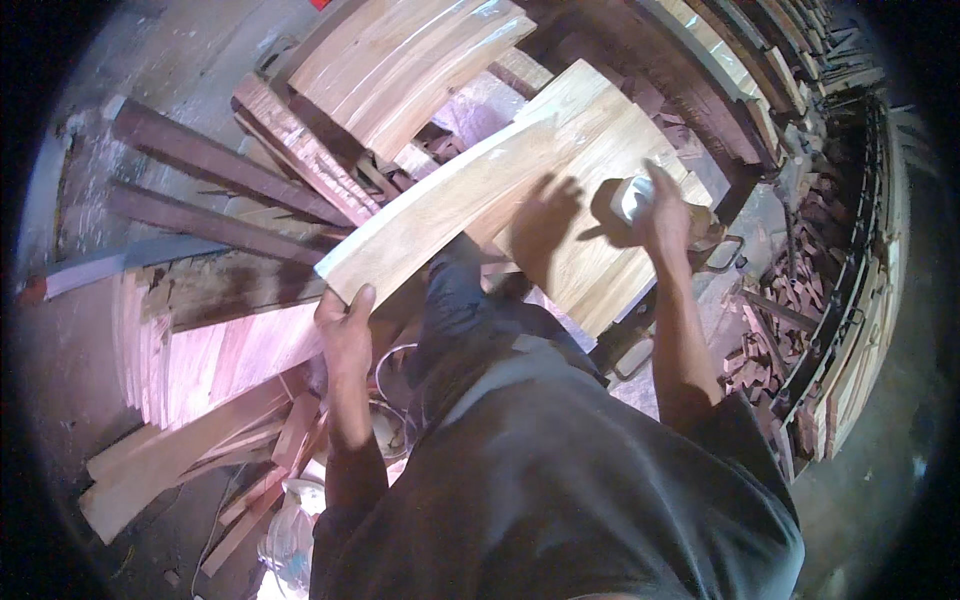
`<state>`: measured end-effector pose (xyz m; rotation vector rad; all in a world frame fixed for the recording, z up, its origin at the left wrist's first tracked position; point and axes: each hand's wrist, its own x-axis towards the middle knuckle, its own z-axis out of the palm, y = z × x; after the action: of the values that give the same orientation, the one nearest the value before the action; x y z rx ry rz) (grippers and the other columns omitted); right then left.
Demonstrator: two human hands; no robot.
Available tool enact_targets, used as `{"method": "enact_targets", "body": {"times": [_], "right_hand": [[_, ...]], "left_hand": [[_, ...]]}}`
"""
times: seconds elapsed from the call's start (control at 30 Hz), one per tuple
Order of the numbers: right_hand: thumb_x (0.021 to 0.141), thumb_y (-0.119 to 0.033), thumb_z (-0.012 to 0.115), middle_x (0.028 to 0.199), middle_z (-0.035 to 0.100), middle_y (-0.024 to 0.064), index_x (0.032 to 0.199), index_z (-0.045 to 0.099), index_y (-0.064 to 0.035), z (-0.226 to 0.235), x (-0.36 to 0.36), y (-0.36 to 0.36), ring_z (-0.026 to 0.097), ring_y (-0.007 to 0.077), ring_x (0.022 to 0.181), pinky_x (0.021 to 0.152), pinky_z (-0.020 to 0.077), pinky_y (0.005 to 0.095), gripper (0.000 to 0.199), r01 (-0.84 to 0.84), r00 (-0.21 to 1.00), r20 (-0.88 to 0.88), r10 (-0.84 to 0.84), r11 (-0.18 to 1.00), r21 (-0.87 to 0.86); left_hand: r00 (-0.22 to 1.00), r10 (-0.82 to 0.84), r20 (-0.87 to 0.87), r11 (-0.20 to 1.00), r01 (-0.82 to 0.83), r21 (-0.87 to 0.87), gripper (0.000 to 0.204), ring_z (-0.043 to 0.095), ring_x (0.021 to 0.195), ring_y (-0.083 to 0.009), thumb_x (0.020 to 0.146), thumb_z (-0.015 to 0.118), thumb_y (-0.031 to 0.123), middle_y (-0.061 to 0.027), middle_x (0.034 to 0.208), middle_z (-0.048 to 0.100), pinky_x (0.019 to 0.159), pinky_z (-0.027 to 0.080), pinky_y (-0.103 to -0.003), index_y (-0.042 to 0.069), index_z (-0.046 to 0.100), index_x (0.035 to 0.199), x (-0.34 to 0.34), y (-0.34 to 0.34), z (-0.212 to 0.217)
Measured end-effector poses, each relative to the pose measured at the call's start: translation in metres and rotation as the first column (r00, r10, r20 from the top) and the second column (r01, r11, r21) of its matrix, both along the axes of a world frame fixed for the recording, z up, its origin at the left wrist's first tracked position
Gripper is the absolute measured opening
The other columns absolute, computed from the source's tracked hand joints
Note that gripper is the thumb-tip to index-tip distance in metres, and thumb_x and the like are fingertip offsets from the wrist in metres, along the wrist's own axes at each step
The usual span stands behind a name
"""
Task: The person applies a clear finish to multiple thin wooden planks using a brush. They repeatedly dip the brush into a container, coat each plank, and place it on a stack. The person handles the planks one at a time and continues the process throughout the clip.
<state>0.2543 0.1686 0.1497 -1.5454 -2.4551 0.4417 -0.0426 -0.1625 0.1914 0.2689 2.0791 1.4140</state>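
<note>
My left hand (345,325) grips the near-left end of a long pale wooden board (440,210), thumb on top and fingers underneath. The board slants up to the right, its far end overlapping a wide panel of joined wood strips (585,245). Over the panel's right part, my right hand (665,220) is closed around a small white rounded object (632,200). Whether this is a cup, a bottle or something else I cannot tell. Shadows of the hand and the object fall on the panel.
Another wood panel (410,60) lies farther off. Dark beams (220,160) stick out at left, above a stack of boards (220,365). Small wood offcuts (770,345) are heaped at right beside a long curved-looking rack (850,310). Loose planks (170,465) lie at lower left.
</note>
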Motion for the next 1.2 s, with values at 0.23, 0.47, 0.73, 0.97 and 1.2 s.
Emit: {"method": "enact_targets", "body": {"times": [0.23, 0.47, 0.73, 0.97, 1.2], "right_hand": [[0.09, -0.025, 0.065, 0.125, 0.059, 0.0238, 0.141, 0.04, 0.0111, -0.154, -0.055, 0.062, 0.059, 0.0311, 0.11, 0.096, 0.0468, 0.0348, 0.068, -0.007, 0.861, -0.377, -0.343, 0.732, -0.682], [0.095, -0.015, 0.061, 0.08, 0.064, 0.0065, 0.109, 0.063, 0.0053, -0.105, -0.124, 0.115, 0.061, 0.0156, 0.071, 0.071, 0.0472, 0.028, 0.025, -0.264, 0.697, -0.545, -0.466, 0.541, -0.799], [0.085, -0.028, 0.068, 0.081, 0.063, 0.0113, 0.096, 0.066, 0.0029, -0.138, -0.181, 0.26, 0.055, 0.0186, 0.078, 0.071, 0.0441, 0.0343, 0.033, -0.104, 0.922, -0.374, -0.099, 0.867, -0.486], [0.081, -0.027, 0.065, 0.092, 0.069, 0.0179, 0.107, 0.067, 0.0021, -0.184, -0.194, 0.318, 0.064, 0.0207, 0.088, 0.078, 0.0493, 0.0363, 0.039, -0.281, 0.95, -0.235, 0.207, 0.894, -0.35], [0.085, -0.026, 0.065, 0.095, 0.068, 0.0128, 0.113, 0.066, -0.0016, -0.2, -0.192, 0.304, 0.062, 0.0198, 0.089, 0.078, 0.0488, 0.0352, 0.037, -0.145, 0.968, -0.247, 0.04, 0.894, -0.423]], "left_hand": [[0.921, 0.095, 0.378, 0.945, -0.203, 0.257, 0.046, 0.056, 0.118, -0.0261, 0.093, 0.058, 0.005, -0.0143, 0.13, 0.058, 0.107, 0.037, -0.039, -0.007, 0.048, 0.136, -0.018, -0.002, -0.046], [0.764, -0.022, 0.645, 0.924, -0.23, 0.305, 0.049, 0.053, 0.123, -0.0289, 0.093, 0.056, 0.01, -0.0175, 0.129, 0.057, 0.108, 0.037, -0.043, -0.006, 0.046, 0.138, -0.033, 0.024, -0.074], [0.797, -0.032, 0.603, 0.999, 0.017, 0.031, 0.045, 0.065, 0.084, -0.0228, 0.098, 0.054, 0.031, -0.0153, 0.105, 0.066, 0.077, 0.055, -0.038, -0.006, 0.057, 0.123, -0.069, 0.149, -0.179], [0.793, -0.008, 0.609, 0.927, 0.233, -0.292, 0.058, 0.059, 0.061, -0.0193, 0.092, 0.062, 0.045, -0.0079, 0.079, 0.059, 0.054, 0.054, -0.035, -0.005, 0.058, 0.121, -0.093, 0.184, -0.211], [0.826, -0.151, 0.543, 0.86, 0.381, -0.341, 0.052, 0.065, 0.065, -0.0257, 0.093, 0.059, 0.047, -0.0187, 0.085, 0.066, 0.06, 0.053, -0.039, -0.003, 0.066, 0.106, -0.094, 0.186, -0.218]]}}
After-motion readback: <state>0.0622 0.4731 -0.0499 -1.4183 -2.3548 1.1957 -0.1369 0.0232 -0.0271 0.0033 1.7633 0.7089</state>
